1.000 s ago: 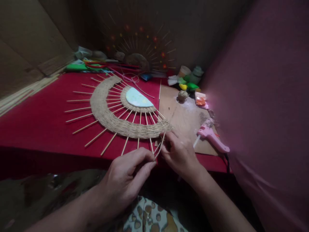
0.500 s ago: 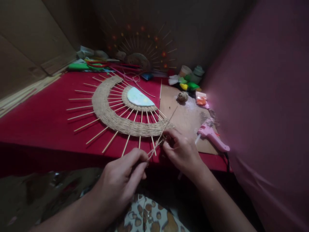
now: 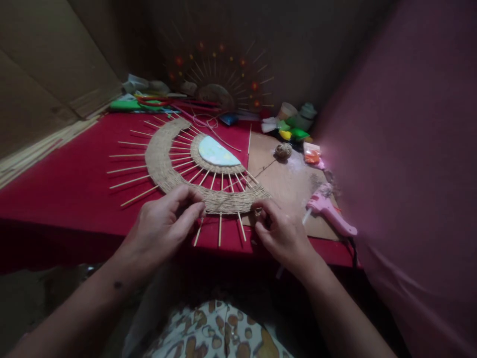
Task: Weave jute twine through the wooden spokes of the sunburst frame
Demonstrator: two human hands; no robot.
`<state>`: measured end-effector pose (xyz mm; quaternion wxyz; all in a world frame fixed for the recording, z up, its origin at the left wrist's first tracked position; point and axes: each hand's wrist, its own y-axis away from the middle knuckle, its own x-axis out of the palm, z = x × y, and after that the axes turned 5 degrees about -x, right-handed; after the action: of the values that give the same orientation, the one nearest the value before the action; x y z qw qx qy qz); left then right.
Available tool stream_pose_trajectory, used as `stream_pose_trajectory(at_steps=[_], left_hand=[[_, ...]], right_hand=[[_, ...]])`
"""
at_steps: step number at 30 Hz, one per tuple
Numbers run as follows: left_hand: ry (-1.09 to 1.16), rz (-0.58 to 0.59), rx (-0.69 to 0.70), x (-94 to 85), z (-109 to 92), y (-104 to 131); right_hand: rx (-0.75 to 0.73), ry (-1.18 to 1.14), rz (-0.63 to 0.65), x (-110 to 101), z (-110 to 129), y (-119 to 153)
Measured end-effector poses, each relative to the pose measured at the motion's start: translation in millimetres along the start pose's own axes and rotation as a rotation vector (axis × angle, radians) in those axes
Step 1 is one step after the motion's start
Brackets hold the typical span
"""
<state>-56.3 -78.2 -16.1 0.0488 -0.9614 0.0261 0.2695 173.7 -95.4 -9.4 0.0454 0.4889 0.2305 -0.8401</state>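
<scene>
A woven twine crescent (image 3: 160,169) on thin sticks lies on the red cloth, fanning around a smaller woven arc (image 3: 195,154) with a pale blue half-disc (image 3: 218,151). My left hand (image 3: 167,221) is pinched closed over the lower edge of the crescent, on twine (image 3: 238,181) that runs back to a small ball (image 3: 283,151). At the crescent's right end my right hand (image 3: 281,228) has its fingers curled closed at the weave's edge; what is between the fingertips is too small to make out.
A pink glue gun (image 3: 331,211) rests on a brown board (image 3: 290,184) at the right. Colourful packets (image 3: 298,133), jars (image 3: 306,114) and red-handled scissors (image 3: 152,101) lie along the back. Behind stands a decorated stick fan (image 3: 216,94). Pale sticks (image 3: 48,146) lie at the left.
My left hand has moved left and slightly up, away from my right hand. The twine now slants lower across the weave. My right hand stays at the crescent's right end.
</scene>
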Motion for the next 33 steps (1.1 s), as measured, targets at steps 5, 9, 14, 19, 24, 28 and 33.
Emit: stream_pose_trajectory(at_steps=[5, 9, 14, 19, 24, 28, 33], left_hand=[[0.209, -0.041, -0.124, -0.7, -1.9, 0.3], [0.334, -0.015, -0.178, 1.8, -2.6, -1.1], [0.397, -0.027, -0.172, 3.6, 1.2, -1.9], [0.385, -0.045, -0.185, 4.0, -3.0, -0.4], [0.375, -0.059, -0.162, 4.7, -2.8, -1.8], [0.340, -0.047, -0.132, 6.0, 1.6, -4.4], [0.294, -0.024, -0.115, 6.4, 5.3, -5.6]], right_hand=[[-0.029, 0.060, 0.006, 1.9, -4.7, -0.2], [-0.049, 0.084, 0.036, -1.2, -4.5, -2.5], [-0.091, 0.104, 0.059, -5.5, 7.4, -14.6], [-0.236, 0.076, 0.263, -2.8, 19.4, -44.1], [-0.329, 0.005, 0.321, 11.2, 14.9, -70.8], [-0.368, 0.044, 0.270, 21.8, 8.7, -79.5], [-0.376, -0.002, 0.381, 23.1, 6.2, -88.5]])
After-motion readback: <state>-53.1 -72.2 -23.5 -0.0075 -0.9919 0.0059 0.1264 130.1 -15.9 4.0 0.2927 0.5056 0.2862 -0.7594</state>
